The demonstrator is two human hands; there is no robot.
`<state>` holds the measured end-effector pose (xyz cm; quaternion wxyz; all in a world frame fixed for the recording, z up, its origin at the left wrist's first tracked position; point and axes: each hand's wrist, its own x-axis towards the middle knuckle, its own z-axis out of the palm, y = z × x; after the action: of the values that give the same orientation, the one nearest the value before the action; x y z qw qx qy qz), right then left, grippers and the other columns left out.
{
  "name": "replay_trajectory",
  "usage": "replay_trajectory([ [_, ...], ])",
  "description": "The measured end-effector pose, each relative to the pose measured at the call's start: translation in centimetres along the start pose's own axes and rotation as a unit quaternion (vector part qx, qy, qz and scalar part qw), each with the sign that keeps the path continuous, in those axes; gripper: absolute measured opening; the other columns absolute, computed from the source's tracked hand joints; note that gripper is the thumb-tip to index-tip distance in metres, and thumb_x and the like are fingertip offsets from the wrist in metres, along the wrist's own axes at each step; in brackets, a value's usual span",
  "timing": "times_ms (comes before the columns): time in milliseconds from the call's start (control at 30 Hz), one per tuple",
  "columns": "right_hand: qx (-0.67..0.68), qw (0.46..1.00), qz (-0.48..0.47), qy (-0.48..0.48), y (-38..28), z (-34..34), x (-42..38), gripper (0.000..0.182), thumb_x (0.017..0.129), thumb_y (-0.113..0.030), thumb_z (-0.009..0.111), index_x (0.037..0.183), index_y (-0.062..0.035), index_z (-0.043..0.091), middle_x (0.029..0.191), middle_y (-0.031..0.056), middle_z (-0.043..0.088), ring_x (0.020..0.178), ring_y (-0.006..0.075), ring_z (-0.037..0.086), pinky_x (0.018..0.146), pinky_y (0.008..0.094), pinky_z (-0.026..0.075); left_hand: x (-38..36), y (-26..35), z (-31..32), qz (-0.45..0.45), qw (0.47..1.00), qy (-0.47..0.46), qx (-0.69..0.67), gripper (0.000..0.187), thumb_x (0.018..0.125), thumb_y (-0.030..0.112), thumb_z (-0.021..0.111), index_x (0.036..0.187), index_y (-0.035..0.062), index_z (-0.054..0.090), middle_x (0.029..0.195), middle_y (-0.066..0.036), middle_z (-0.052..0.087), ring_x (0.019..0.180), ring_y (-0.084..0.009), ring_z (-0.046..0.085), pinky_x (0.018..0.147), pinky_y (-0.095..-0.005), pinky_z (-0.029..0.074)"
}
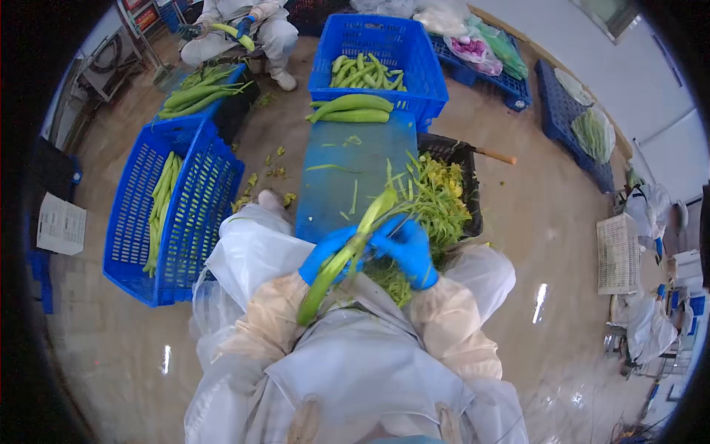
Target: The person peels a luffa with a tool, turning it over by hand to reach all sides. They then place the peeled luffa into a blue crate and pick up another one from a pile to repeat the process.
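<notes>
A long green loofah gourd [344, 255], with paler strips along its skin, lies diagonally over my lap. My left hand [330, 250], in a blue glove, is wrapped round its middle. My right hand [408, 251], also gloved in blue, is closed just right of the gourd. A thin dark edge shows at its fingers, but what it holds is not clear. Green peelings [392, 283] lie below my right hand. In front of me is a blue board [325, 196] with scattered peel strips. Two loofah gourds [353, 109] rest at its far end.
A black crate [473, 200] heaped with peelings [440, 192] stands right, with a wooden-handled tool [494, 155] across its rim. Blue crates with gourds stand ahead [421, 103] and left [188, 222]. A co-worker [255, 22] holds a gourd at upper left. Blue pallets [551, 100] line the wall.
</notes>
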<state>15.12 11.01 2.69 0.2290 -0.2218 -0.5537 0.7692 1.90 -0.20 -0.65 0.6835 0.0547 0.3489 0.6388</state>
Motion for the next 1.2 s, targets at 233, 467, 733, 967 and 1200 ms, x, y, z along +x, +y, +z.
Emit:
replay_trajectory([
  [233, 0.070, 0.977, -0.055, 0.194, -0.8, -9.3, 5.1, 0.009, 0.074, -0.003, 0.063, 0.077, -0.0015, 0.055, 0.069, 0.0054, 0.058, 0.056, 0.0131, 0.056, 0.052, 0.0244, 0.046, -0.7, 0.0, -0.5, -0.032, 0.983, -0.175, -0.050, 0.025, 0.089, 0.027, 0.045, 0.096, 0.0034, 0.047, 0.063, -0.003, 0.043, 0.045, -0.0097, 0.039, 0.035, -0.0220, 0.032],
  [467, 0.016, 0.996, -0.011, 0.088, -0.8, -6.8, 3.8, 0.011, 0.072, -0.004, 0.064, 0.078, -0.0041, 0.054, 0.071, 0.0053, 0.059, 0.057, 0.0129, 0.055, 0.053, 0.0232, 0.044, -1.0, 0.2, 0.1, -0.045, 0.987, -0.150, -0.028, 0.025, 0.088, 0.029, 0.047, 0.094, 0.0050, 0.048, 0.060, -0.003, 0.042, 0.044, -0.0092, 0.039, 0.034, -0.0203, 0.030],
  [733, 0.021, 0.997, 0.015, 0.079, -3.0, -7.4, 4.5, 0.009, 0.072, -0.004, 0.062, 0.076, -0.0035, 0.054, 0.069, 0.0071, 0.058, 0.058, 0.0141, 0.056, 0.051, 0.0244, 0.046, -1.7, 0.4, 0.7, -0.036, 0.989, -0.131, 0.056, 0.027, 0.086, 0.031, 0.051, 0.096, 0.0056, 0.048, 0.061, -0.003, 0.043, 0.044, -0.0106, 0.039, 0.036, -0.0217, 0.031],
  [967, 0.037, 0.994, 0.000, 0.105, -5.0, -6.8, 4.4, 0.015, 0.069, -0.006, 0.067, 0.074, -0.0029, 0.054, 0.065, 0.0045, 0.056, 0.052, 0.0123, 0.054, 0.048, 0.0245, 0.046, -1.9, 0.3, -0.1, 0.002, 0.987, -0.103, 0.126, 0.043, 0.085, 0.030, 0.053, 0.117, 0.0044, 0.042, 0.066, -0.005, 0.047, 0.049, -0.0117, 0.044, 0.041, -0.0217, 0.035],
  [1200, -0.005, 0.987, -0.024, 0.158, -4.6, -9.0, 5.2, 0.013, 0.071, -0.006, 0.066, 0.076, -0.0035, 0.054, 0.069, 0.0038, 0.058, 0.055, 0.0116, 0.054, 0.047, 0.0227, 0.045, -1.9, 0.4, -0.3, -0.018, 0.986, -0.147, 0.080, 0.052, 0.084, 0.030, 0.054, 0.125, 0.0036, 0.037, 0.068, -0.005, 0.048, 0.049, -0.0116, 0.046, 0.040, -0.0220, 0.037],
])
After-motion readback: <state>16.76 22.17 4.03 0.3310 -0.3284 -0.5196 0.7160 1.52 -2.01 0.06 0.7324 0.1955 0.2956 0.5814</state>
